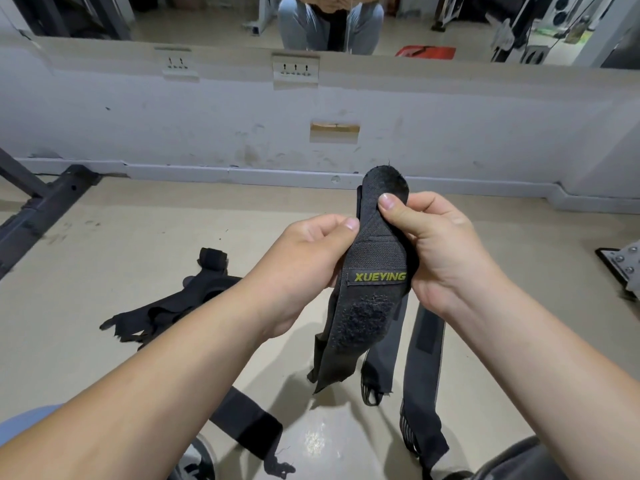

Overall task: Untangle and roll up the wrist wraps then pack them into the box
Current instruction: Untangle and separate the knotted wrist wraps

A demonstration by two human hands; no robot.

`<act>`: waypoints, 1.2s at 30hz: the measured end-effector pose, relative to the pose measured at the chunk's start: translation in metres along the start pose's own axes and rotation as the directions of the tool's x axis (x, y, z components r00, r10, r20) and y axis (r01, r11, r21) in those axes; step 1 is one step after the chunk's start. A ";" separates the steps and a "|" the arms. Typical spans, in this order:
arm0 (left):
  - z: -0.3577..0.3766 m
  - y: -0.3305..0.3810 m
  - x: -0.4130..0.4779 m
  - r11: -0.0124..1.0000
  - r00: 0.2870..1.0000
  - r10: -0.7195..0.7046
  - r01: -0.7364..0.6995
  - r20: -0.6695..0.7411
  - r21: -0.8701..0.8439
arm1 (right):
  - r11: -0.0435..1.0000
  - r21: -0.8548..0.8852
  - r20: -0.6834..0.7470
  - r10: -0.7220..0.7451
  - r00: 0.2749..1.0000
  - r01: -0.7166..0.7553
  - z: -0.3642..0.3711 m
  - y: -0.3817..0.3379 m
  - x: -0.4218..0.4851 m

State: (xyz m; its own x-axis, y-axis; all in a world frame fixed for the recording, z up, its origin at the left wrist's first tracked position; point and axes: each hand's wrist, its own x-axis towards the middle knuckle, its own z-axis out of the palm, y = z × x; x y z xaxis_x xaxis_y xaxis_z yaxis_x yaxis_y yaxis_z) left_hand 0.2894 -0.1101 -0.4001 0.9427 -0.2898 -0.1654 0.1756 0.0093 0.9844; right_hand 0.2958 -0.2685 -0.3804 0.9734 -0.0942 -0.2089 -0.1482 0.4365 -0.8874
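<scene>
Both hands were up over the floor [138,237], sharing one black wrist wrap [375,261]. The left hand [308,254] pinched the wrap's left edge, thumb on the front and fingers curled behind. The right hand [436,247] pinched the upper end, thumb pressed on the front near the folded-over top, fingers round the back. The wrap stood roughly upright between the two hands, its lower end hanging loose. A label [380,276] across the front read XUEYING in yellow-green letters, and a fuzzy fastening patch [363,318] sat just below it.

More wraps were on the floor. A tangled black heap [162,313] lay toward the left, partly hidden by the left forearm, with a bunched end at its far side. A wide black strap [251,422] came out from under the left forearm near the near edge. Below the hands were two greyish straps: a short strap [379,368] just beside the held wrap's tail — could not tell if it lay flat or hung — and a long strap [424,375] running toward the near right corner, striped at its end.

At the floor's far edge stood a scuffed white wall [207,116] with socket plates [295,69]. The mirror [207,15] above it showed knees in grey trousers. A dark metal frame [45,209] sat at the far left corner and a bolted metal plate [623,268] at the right edge.
</scene>
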 end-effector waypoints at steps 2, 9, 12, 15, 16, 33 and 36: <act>-0.001 0.000 0.000 1.000 1.000 0.017 -0.017 0.008 0.023 | 1.000 -0.003 -0.005 0.002 1.000 -0.002 -0.001 0.001 0.000; 0.001 0.000 -0.003 0.998 0.997 0.064 -0.065 0.041 0.028 | 0.999 0.054 0.015 0.005 1.000 -0.005 -0.002 0.000 0.000; 0.000 -0.001 -0.003 0.997 0.995 0.069 -0.071 0.074 0.025 | 0.999 0.030 0.036 0.022 0.999 -0.023 -0.003 0.000 0.001; 0.000 -0.006 -0.005 0.998 0.988 0.035 -0.043 0.153 0.051 | 0.999 0.022 0.014 0.033 0.999 -0.033 -0.005 0.001 0.003; 0.001 -0.010 -0.005 0.996 0.985 0.019 -0.033 0.173 0.078 | 0.999 0.023 0.001 0.032 0.999 -0.032 -0.005 0.001 0.004; 0.012 -0.012 0.007 0.984 0.999 0.031 -0.023 0.041 -0.175 | 0.887 -0.253 0.337 0.455 0.824 -0.387 -0.012 0.008 0.003; 0.013 -0.015 0.006 0.967 0.997 -0.056 0.066 0.048 -0.246 | 0.917 -0.257 0.237 0.365 0.900 -0.304 -0.008 0.012 0.006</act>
State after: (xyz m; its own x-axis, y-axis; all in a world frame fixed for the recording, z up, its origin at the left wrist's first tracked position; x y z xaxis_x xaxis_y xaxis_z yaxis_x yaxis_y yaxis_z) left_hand 0.2885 -0.1244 -0.4147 0.9166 -0.3356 -0.2172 0.3021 0.2257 0.9262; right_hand 0.2980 -0.2706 -0.3957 0.8639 0.2864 -0.4144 -0.4768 0.1992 -0.8562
